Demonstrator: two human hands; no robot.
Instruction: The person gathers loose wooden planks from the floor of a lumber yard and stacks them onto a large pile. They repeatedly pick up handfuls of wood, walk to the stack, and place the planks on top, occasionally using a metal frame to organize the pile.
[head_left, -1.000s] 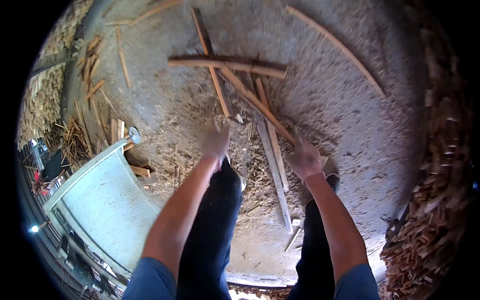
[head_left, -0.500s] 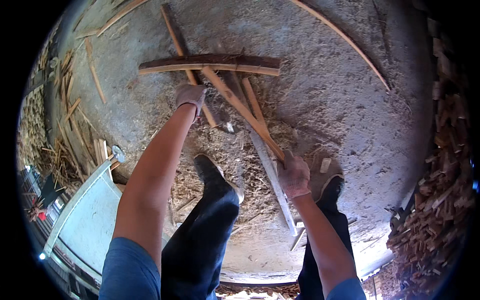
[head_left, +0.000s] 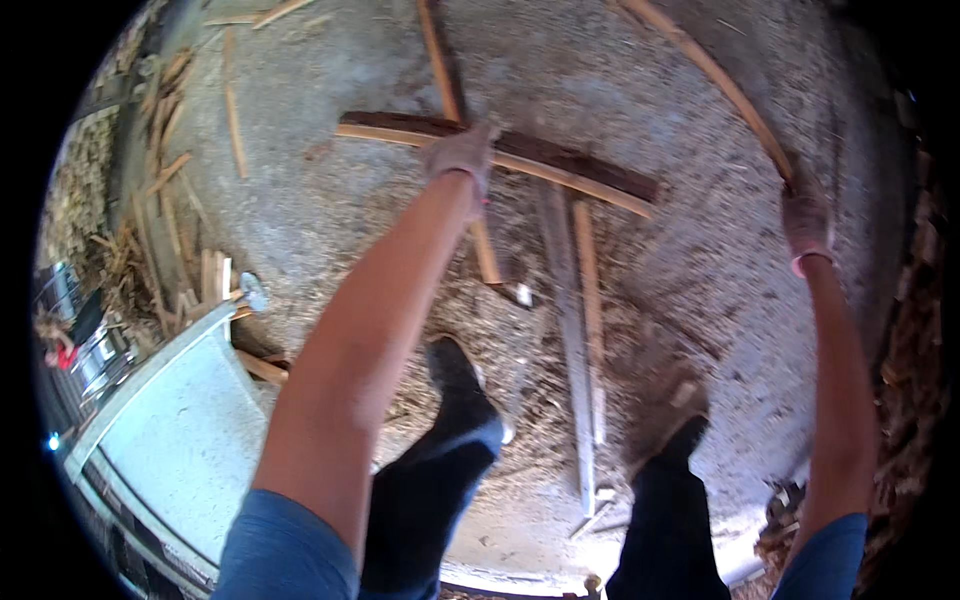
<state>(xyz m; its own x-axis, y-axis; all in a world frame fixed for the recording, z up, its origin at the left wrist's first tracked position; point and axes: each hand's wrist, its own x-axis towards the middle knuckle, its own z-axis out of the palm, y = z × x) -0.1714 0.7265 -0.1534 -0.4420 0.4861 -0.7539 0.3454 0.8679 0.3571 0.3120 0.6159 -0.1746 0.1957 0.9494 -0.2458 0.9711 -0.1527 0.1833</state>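
Both of my hands wear pale work gloves. My left hand (head_left: 460,160) is closed at the near edge of a bark-covered wood slab (head_left: 590,168) lying crosswise on the ground; its fingertips are partly hidden. Under the slab and my hand runs a narrow wood strip (head_left: 438,60). Out to the right, my right hand (head_left: 808,218) grips the near end of a long curved wood strip (head_left: 725,85), which stretches away to the far side. A grey bar (head_left: 570,330) and another wood strip (head_left: 590,300) lie side by side, pointing toward my feet.
Sawdust and chips cover the concrete floor (head_left: 300,200). A pale blue metal panel (head_left: 190,430) stands at the left, beside piled scrap strips (head_left: 165,200). Stacked wood (head_left: 910,370) lines the right. My shoes (head_left: 455,365) are on the floor just below the slab.
My right hand has let go of the wood strip it held near the middle and moved right to the curved strip. My left hand has moved from the narrow strip onto the slab. The view has turned.
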